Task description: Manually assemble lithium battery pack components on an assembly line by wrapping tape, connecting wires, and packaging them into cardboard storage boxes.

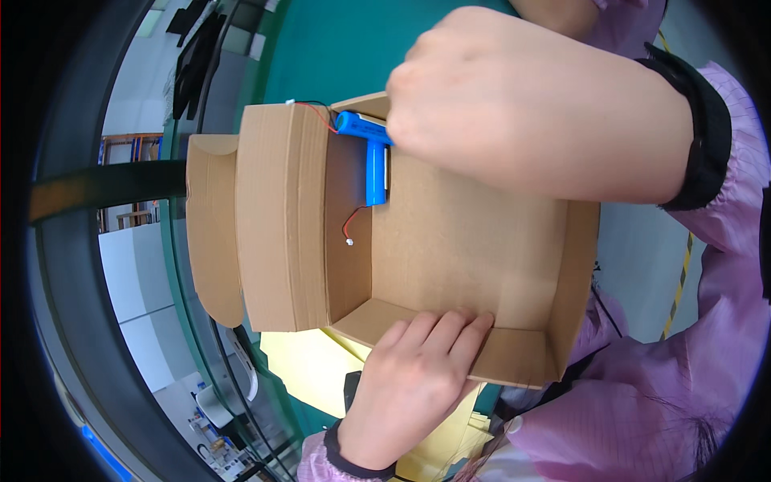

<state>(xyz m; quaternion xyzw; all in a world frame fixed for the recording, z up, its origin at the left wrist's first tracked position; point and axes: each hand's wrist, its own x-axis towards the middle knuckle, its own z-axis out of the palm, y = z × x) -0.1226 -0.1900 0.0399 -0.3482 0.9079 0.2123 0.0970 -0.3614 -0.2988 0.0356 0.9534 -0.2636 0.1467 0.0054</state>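
Observation:
An open brown cardboard box [450, 241] fills the middle, its lid flap [281, 217] folded out to the left. My right hand [530, 104] reaches in from the right over the box's upper corner, fingers closed on a blue cylindrical battery [356, 124] trailing thin red and black wires [320, 112]. A second blue battery [375, 173] lies inside against the box's inner wall, its wire ending in a small white plug [348, 239]. My left hand [409, 386] comes up from the lower edge and grips the box's lower wall [514, 357], fingers over the rim.
The box rests over a green surface [337, 48]. Pale yellow sheets [313, 361] lie under its lower side. Black cables [241, 353] run past the lower left. Dark objects [197, 56] sit at the top left. My pink sleeves with black cuffs fill the right.

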